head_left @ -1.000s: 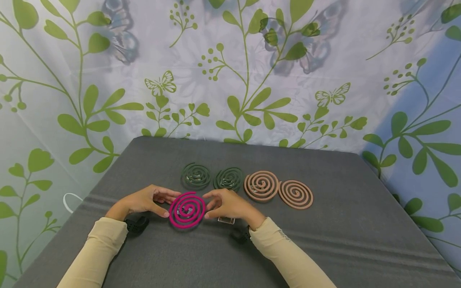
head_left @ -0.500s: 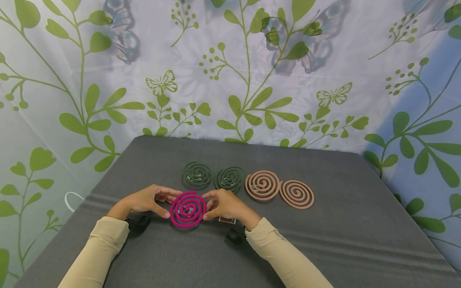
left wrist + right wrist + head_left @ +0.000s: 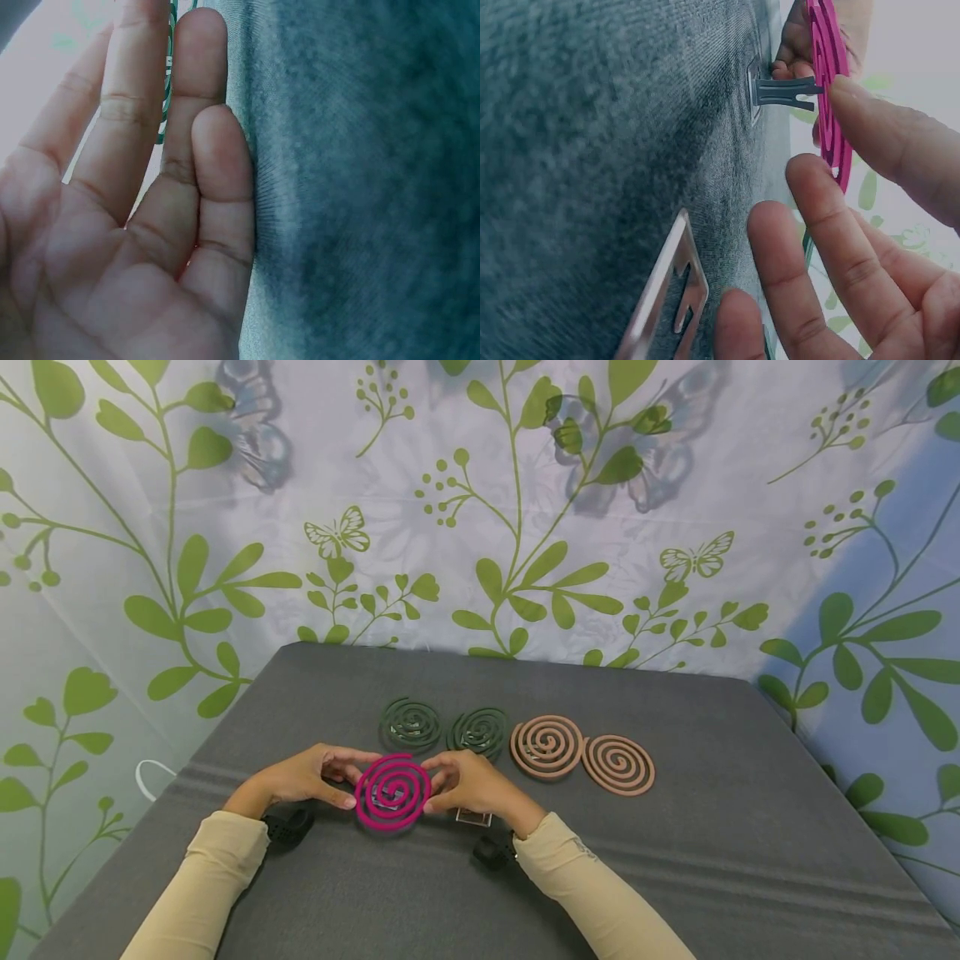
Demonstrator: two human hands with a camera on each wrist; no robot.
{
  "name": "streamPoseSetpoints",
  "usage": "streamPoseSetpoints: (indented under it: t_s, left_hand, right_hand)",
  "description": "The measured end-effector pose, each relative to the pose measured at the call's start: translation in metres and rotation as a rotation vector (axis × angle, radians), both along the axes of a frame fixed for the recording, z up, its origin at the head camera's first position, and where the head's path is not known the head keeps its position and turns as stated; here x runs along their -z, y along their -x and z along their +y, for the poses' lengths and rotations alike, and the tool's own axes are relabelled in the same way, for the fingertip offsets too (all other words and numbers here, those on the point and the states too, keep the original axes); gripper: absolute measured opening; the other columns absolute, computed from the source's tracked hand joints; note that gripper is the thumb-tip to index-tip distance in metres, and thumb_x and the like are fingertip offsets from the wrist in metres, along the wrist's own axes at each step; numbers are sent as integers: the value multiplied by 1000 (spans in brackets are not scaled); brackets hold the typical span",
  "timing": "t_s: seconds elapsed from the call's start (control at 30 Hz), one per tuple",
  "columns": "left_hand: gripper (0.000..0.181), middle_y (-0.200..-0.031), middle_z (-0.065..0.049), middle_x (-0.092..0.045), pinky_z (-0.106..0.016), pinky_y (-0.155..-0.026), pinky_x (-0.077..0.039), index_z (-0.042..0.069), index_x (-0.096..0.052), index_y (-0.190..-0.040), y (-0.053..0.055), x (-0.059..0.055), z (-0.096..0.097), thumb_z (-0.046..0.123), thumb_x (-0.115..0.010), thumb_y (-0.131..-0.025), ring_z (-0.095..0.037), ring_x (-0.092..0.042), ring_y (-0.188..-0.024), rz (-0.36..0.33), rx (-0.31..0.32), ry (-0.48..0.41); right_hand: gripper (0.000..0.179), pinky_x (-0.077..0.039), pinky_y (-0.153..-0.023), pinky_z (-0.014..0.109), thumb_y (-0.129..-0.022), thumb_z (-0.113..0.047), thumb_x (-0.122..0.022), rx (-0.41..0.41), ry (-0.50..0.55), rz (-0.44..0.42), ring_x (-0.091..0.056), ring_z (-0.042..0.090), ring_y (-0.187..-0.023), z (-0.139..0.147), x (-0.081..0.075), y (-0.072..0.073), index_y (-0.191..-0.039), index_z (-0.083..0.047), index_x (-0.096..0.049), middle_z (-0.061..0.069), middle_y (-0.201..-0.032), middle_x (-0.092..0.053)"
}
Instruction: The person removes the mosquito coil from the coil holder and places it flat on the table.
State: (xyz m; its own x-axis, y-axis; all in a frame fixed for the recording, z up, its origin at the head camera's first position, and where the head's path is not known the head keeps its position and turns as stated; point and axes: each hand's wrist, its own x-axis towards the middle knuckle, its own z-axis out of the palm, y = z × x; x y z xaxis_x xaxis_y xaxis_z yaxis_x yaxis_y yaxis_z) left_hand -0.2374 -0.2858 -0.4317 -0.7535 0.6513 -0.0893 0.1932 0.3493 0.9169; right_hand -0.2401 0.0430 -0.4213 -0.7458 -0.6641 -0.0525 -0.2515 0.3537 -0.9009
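Note:
A pink mosquito coil (image 3: 381, 817) sits level above the table at front left in the head view. My left hand (image 3: 310, 777) holds its left rim by thumb and forefinger; in the left wrist view that contact is out of sight. My right hand (image 3: 471, 787) pinches the right rim, its other fingers spread below in the right wrist view. Beneath the coil stands a small metal coil stand (image 3: 784, 92), its upright prong reaching the coil's middle. A second metal stand (image 3: 474, 818) lies flat under my right hand.
Two dark green coils (image 3: 411, 724) rest on stands behind my hands. To their right are two brown coils (image 3: 546, 747), side by side. Grey cloth covers the table (image 3: 720, 860). A leaf-printed curtain (image 3: 465, 527) hangs behind it.
The pink coil has shifted slightly upward in the head view over the last half second, along with the fingers at its rim. The other coils have stayed in place.

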Motion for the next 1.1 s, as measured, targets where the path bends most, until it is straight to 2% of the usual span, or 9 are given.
streamPoseSetpoints:
  t_s: [0.13, 0.3, 0.5, 0.83, 0.97, 1.1]
  left_hand:
    - [75, -111, -10, -79, -31, -92, -54, -16, -46, -155, 0, 1, -2, 6, -85, -94, -15, -71, -99, 8, 7, -35]
    - [76, -108, -4, -79, -29, -80, -58, -18, -41, -156, 0, 0, -3, 3, -82, -96, -15, -72, -91, -16, 16, -97]
    - [76, -103, -1, -77, -28, -79, -57, -16, -38, -158, -2, -4, -1, 4, -80, -98, -13, -70, -89, -30, 3, -122]
    - [76, -96, -3, -75, -30, -74, -54, -11, -40, -160, -6, -15, 13, 9, -81, -99, -15, -66, -81, 0, -29, -91]
    - [73, -94, -6, -76, -31, -72, -54, -11, -40, -160, -8, -18, 21, 6, -79, -100, -17, -65, -78, 32, -43, -125]
    - [73, -97, -8, -78, -31, -73, -54, -13, -39, -159, -11, -23, 31, 3, -78, -100, -19, -65, -78, 60, -75, -172]
  right_hand:
    - [58, -55, -67, 22, -89, 2, -87, -6, 55, -15, -73, 10, -81, 2, 1, 0, -142, 9, -64, 9, -98, -78]
    - [57, -59, -75, 25, -92, 2, -84, -10, 113, -13, -74, 14, -87, 5, 2, 0, -144, 9, -62, 15, -107, -78]
    - [53, -60, -83, 29, -96, 0, -81, 3, 150, -7, -73, 14, -92, 9, 0, 2, -144, 8, -63, 16, -110, -78]
    - [59, -58, -89, 30, -98, 2, -77, -29, 278, -170, -71, 14, -104, 25, -3, 5, -153, 7, -55, 8, -116, -78]
    - [69, -58, -90, 30, -96, -1, -80, -35, 339, -231, -70, 16, -103, 32, -4, 7, -158, 6, -50, 0, -112, -77]
    - [84, -59, -90, 31, -92, -4, -85, -44, 404, -279, -71, 15, -98, 38, -4, 8, -164, 3, -41, -1, -109, -75]
